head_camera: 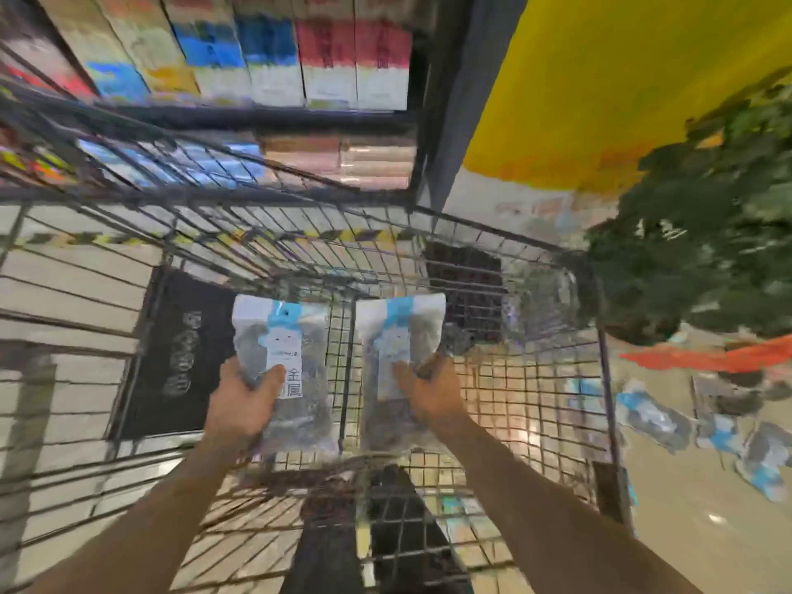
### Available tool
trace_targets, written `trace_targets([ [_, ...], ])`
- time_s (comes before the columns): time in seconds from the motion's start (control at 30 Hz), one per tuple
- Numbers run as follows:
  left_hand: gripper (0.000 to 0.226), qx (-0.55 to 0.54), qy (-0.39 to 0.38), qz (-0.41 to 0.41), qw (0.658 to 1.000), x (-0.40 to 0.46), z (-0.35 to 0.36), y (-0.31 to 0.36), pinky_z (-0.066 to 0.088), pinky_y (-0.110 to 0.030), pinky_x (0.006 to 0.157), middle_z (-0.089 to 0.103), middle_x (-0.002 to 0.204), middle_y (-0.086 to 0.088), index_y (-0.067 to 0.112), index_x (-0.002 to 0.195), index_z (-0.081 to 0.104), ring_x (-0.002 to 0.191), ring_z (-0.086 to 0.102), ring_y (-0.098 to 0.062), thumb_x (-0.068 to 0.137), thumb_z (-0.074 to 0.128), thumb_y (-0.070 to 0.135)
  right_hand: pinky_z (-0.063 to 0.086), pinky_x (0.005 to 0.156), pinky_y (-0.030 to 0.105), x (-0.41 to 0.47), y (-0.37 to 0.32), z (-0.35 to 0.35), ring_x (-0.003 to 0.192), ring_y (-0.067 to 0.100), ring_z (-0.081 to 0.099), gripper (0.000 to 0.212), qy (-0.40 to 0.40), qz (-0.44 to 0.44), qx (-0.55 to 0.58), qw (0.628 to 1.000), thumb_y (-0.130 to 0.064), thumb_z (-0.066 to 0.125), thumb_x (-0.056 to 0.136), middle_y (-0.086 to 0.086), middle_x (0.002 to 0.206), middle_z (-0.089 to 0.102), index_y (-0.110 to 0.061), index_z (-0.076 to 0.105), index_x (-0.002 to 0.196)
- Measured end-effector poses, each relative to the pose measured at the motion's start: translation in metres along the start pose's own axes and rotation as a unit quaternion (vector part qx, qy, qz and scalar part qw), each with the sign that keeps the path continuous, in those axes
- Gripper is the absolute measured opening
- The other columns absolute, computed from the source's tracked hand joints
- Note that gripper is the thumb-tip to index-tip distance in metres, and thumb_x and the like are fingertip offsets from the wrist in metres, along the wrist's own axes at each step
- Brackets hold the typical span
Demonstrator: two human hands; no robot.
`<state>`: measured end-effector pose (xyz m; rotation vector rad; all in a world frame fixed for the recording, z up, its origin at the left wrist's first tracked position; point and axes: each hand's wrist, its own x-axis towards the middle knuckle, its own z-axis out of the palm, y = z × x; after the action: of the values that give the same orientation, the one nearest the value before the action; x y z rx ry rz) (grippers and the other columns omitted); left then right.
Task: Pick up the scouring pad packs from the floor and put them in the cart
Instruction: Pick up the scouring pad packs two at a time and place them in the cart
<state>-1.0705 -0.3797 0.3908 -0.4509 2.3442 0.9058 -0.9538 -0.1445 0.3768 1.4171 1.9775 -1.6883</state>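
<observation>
Two bare forearms reach forward from the bottom edge over the wire shopping cart (493, 293), each hand gripping one scouring pad pack. Left hand (244, 400) clasps the left pack (285, 362) along its left edge: the thumb lies across the front, its tip on the white label, and the other fingers are hidden behind the pack. Right hand (433, 396) grips the right pack (396, 362) along its right edge, thumb pressed onto the clear front, fingers curled round the back. Both packs stand upright, side by side with a narrow gap, blue-and-white headers uppermost and dark pads showing through the plastic; their tops rise well above the fingers. They hang inside the cart's rim, above its mesh bottom, not resting on it. More packs (728, 426) lie scattered on the floor to the right of the cart, blurred. Shelves of boxed goods (300, 57) fill the background, with a leafy green plant (707, 233) at right.
</observation>
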Motion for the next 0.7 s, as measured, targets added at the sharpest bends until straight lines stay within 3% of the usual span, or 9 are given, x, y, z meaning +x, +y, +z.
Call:
trace_targets([
  [0.07,0.049,0.031,-0.007,0.009,0.999,0.032,0.019,-0.013,0.044,-0.03,0.067,0.066,0.088,-0.004,0.01,0.129,0.049,0.069,0.057,-0.016,0.096,0.065,0.042,0.048,0.048,0.027,0.037,0.025,0.039,0.059,0.018,0.057,0.042,-0.023,0.026,-0.019,0.999,-0.039,0.078,0.09,0.007,0.07,0.059,-0.007,0.053,0.084],
  [0.13,0.05,0.064,-0.035,0.022,0.997,0.057,0.034,-0.025,0.044,-0.032,0.062,0.066,0.086,-0.005,0.009,0.13,0.045,0.067,0.058,-0.011,0.098,0.063,0.043,0.041,0.045,0.013,0.053,0.039,0.067,0.067,0.017,0.055,0.044,-0.044,0.048,-0.023,0.998,-0.037,0.075,0.093,0.002,0.082,0.053,-0.007,0.044,0.104],
  [0.2,0.048,0.078,-0.059,0.013,0.995,0.076,0.047,-0.037,0.054,-0.039,0.07,0.067,0.105,-0.01,0.012,0.13,0.04,0.083,0.068,-0.025,0.097,0.064,0.038,0.044,0.052,0.018,0.063,0.052,0.082,0.077,0.016,0.061,0.052,-0.042,0.051,-0.06,0.996,-0.039,0.074,0.094,-0.001,0.096,0.057,-0.012,0.039,0.12],
  [0.27,0.07,0.131,-0.055,0.039,0.989,0.085,0.052,-0.048,0.053,-0.05,0.091,0.055,0.125,-0.017,0.011,0.147,0.03,0.11,0.061,-0.038,0.093,0.07,0.032,0.057,0.07,0.032,0.066,0.059,0.084,0.094,0.025,0.068,0.069,-0.034,0.038,-0.082,0.995,-0.037,0.079,0.089,0.001,0.113,0.063,-0.016,0.032,0.134],
  [0.33,0.09,0.245,-0.044,0.098,0.963,0.087,0.051,-0.057,0.048,-0.055,0.098,0.044,0.133,-0.026,0.014,0.157,0.019,0.116,0.052,-0.043,0.088,0.076,0.031,0.061,0.085,0.043,0.06,0.062,0.079,0.103,0.026,0.07,0.089,-0.025,0.012,-0.099,0.995,-0.035,0.084,0.081,0.001,0.128,0.062,-0.023,0.025,0.147],
  [0.37,0.094,0.309,-0.048,0.136,0.94,0.083,0.05,-0.06,0.049,-0.056,0.096,0.041,0.134,-0.027,0.019,0.157,0.019,0.113,0.051,-0.045,0.086,0.077,0.034,0.061,0.084,0.045,0.056,0.061,0.074,0.102,0.026,0.07,0.096,-0.022,-0.001,-0.121,0.992,-0.037,0.083,0.08,0.0,0.133,0.058,-0.029,0.021,0.153],
  [0.43,0.093,0.393,-0.085,0.172,0.899,0.076,0.048,-0.059,0.051,-0.057,0.096,0.032,0.143,-0.025,0.029,0.155,0.019,0.115,0.051,-0.046,0.084,0.076,0.044,0.06,0.081,0.046,0.045,0.054,0.063,0.095,0.026,0.065,0.096,-0.034,-0.015,-0.189,0.981,-0.039,0.077,0.085,0.002,0.125,0.05,-0.042,0.015,0.158],
  [0.57,0.083,0.409,-0.14,0.141,0.891,0.074,0.052,-0.056,0.044,-0.056,0.108,0.019,0.156,-0.019,0.033,0.156,0.017,0.133,0.038,-0.046,0.091,0.068,0.045,0.054,0.098,0.044,0.038,0.049,0.065,0.097,0.026,0.058,0.078,-0.092,-0.023,-0.265,0.96,-0.038,0.072,0.093,0.005,0.119,0.045,-0.046,0.024,0.155],
  [0.7,0.08,0.415,-0.171,0.133,0.884,0.081,0.049,-0.051,0.043,-0.057,0.107,0.022,0.156,-0.017,0.033,0.154,0.021,0.134,0.038,-0.045,0.09,0.068,0.046,0.056,0.094,0.041,0.041,0.046,0.078,0.099,0.03,0.063,0.083,-0.101,-0.02,-0.289,0.952,-0.033,0.07,0.094,0.011,0.131,0.045,-0.043,0.018,0.159],
])
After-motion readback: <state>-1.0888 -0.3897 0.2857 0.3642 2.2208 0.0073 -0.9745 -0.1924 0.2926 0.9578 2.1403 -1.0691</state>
